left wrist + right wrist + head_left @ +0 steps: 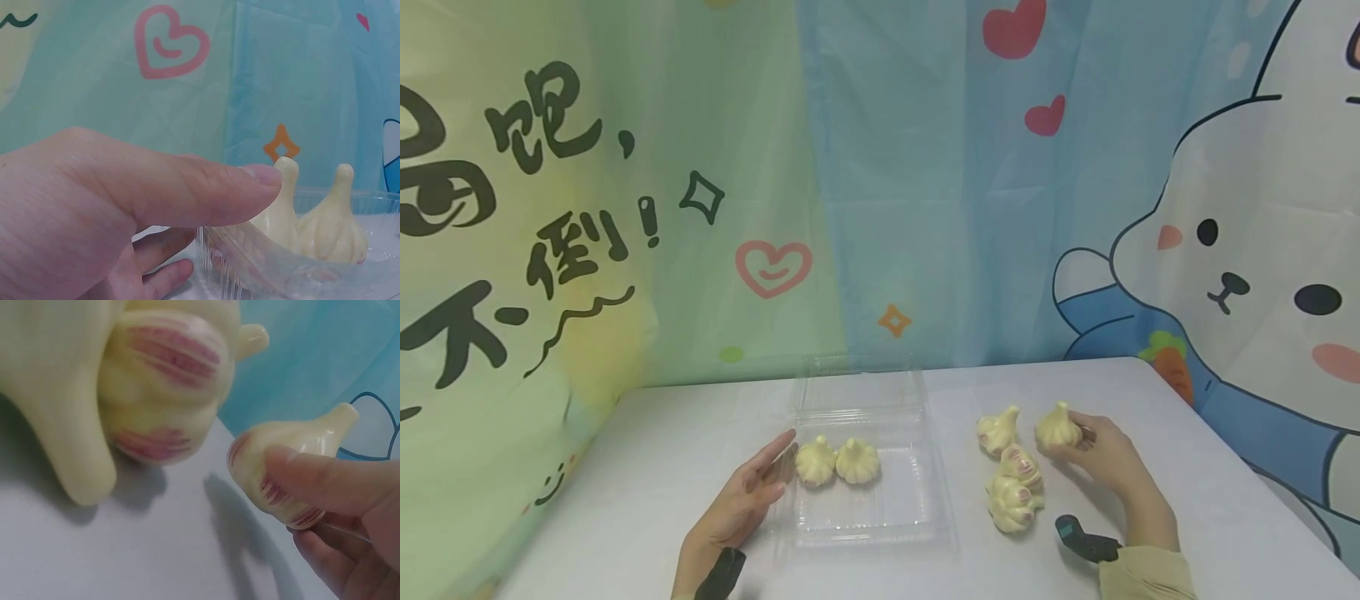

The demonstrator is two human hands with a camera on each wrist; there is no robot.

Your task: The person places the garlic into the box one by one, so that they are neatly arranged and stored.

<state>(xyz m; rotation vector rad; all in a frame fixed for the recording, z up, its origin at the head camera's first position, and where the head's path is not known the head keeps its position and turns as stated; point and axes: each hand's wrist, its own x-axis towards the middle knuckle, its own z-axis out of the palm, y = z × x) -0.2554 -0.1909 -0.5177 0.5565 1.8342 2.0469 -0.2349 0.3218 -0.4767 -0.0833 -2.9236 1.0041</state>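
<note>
My right hand (1105, 454) pinches a garlic bulb (1057, 428) between thumb and fingers; in the right wrist view this bulb (281, 469) shows purple streaks and its stem points up to the right. Three more garlic bulbs (1013, 502) lie clustered on the table just left of that hand. A clear plastic clamshell box (880, 533) sits in the middle with its lid (859, 392) folded back. Two bulbs (857, 461) stand side by side inside it, stems up. Along the box's left wall is my left hand (741, 500), fingers loosely extended, thumb (231, 194) at the rim.
The white table (685, 433) backs onto a printed curtain (895, 167) with hearts, lettering and a cartoon animal. A dark wrist strap piece (1086, 540) juts out near the right sleeve (1146, 575), low over the table.
</note>
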